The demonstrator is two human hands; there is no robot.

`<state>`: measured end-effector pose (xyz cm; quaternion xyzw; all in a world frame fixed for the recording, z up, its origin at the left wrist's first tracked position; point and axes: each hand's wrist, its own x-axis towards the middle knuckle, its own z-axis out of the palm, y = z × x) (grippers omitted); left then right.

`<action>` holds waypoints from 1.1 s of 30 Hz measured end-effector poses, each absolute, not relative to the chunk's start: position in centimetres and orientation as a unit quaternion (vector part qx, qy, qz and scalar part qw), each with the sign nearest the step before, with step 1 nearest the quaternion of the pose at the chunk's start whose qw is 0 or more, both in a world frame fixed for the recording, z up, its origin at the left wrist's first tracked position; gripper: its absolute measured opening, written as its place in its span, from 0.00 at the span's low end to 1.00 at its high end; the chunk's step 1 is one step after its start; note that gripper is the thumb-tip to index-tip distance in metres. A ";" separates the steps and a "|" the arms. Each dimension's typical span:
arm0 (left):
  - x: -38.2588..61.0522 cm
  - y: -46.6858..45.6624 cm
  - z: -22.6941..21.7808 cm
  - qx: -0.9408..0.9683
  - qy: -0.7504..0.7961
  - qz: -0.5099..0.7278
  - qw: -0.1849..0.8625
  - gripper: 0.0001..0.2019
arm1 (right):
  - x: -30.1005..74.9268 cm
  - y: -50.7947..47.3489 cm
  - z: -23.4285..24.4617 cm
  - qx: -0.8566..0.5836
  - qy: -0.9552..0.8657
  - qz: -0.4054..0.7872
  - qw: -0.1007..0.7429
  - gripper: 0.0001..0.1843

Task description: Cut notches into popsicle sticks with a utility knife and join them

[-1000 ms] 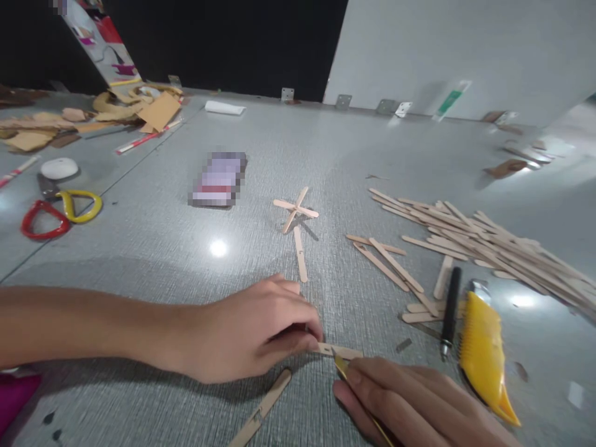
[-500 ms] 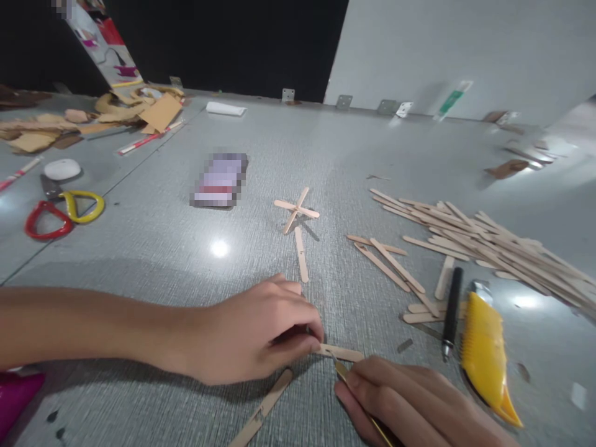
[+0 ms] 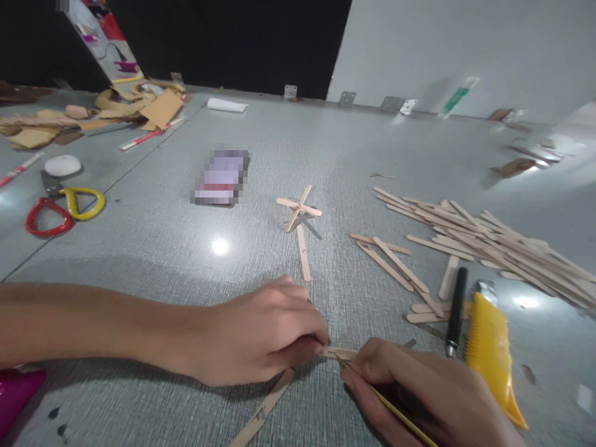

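Note:
My left hand (image 3: pixel 261 332) pinches the left end of a wooden craft stick (image 3: pixel 329 351) and holds it low over the table. In my right hand (image 3: pixel 419 382) is a slim gold-coloured craft knife (image 3: pixel 393 406), held like a pen, its tip touching the stick near the middle. My right fingers cover the stick's other end. Below my left hand lies a notched craft stick (image 3: pixel 272 397). Another marked stick (image 3: pixel 303 254) rests beyond my fingers, close to crossed sticks (image 3: pixel 298 207) joined in an X.
At right are a pile of craft sticks (image 3: pixel 493 239), a black pen-like tool (image 3: pixel 457 310) and a yellow cutter (image 3: pixel 488 347). Scissors (image 3: pixel 49 217) and a white mouse-shaped object (image 3: pixel 63 166) lie left. A blurred phone-like object (image 3: pixel 222 177) and cardboard scraps (image 3: pixel 161 110) sit farther back.
My right hand has shifted slightly up and right, and the knife now lies at a lower slant across the stick. My left hand keeps its pinch.

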<state>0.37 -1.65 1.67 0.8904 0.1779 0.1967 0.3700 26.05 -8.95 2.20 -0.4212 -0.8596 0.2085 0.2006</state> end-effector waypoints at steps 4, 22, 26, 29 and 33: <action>0.5 -1.7 1.6 0.891 0.180 0.202 0.366 0.09 | 25.7 -8.4 2.4 -0.449 -0.831 0.272 0.185 0.14; 0.6 -1.8 1.6 0.903 0.176 0.200 0.336 0.11 | 25.5 -8.5 3.0 -0.564 -0.664 0.463 0.166 0.16; 0.6 -1.6 1.7 0.902 0.174 0.201 0.341 0.11 | 25.3 -8.3 3.0 -0.540 -0.650 0.492 0.210 0.20; 0.6 -1.5 1.7 0.899 0.171 0.201 0.348 0.10 | 25.3 -8.3 2.9 -0.536 -0.625 0.507 0.253 0.22; 0.6 -1.5 1.6 0.898 0.173 0.196 0.355 0.10 | 25.4 -8.4 3.0 -0.534 -0.638 0.488 0.265 0.23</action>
